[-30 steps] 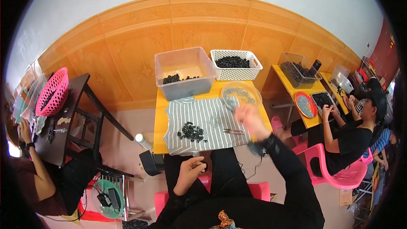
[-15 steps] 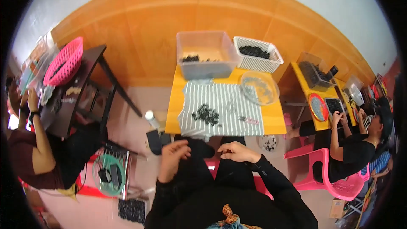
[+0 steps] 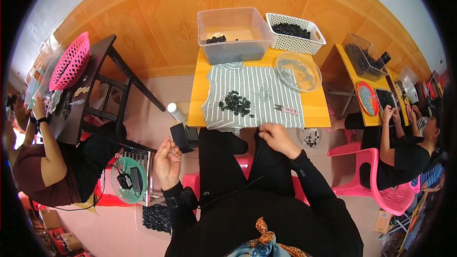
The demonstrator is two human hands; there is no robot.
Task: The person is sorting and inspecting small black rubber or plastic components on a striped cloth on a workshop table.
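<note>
My left hand (image 3: 169, 162) is raised out to the side, palm turned up, fingers half curled toward the thumb; whether it pinches something tiny I cannot tell. To its upper right is a striped cloth (image 3: 216, 83), where a clear bin (image 3: 235, 53) stands beyond a pile of black pieces (image 3: 235, 103), perhaps spread on pale fabric to show up well. My right hand (image 3: 280, 139) is loosely curled over my right thigh (image 3: 271, 166), near the cloth's front edge, fingertips partly hidden, so its hold is unclear. Just beyond it lie pink-handled snips (image 3: 285, 109), likely kept within reach, then a round tray (image 3: 312, 83) and white basket (image 3: 297, 44) on the yellow surface (image 3: 315, 107). Compared with half a second ago, my hands are farther apart, while pile and snips remain on the cloth
</note>
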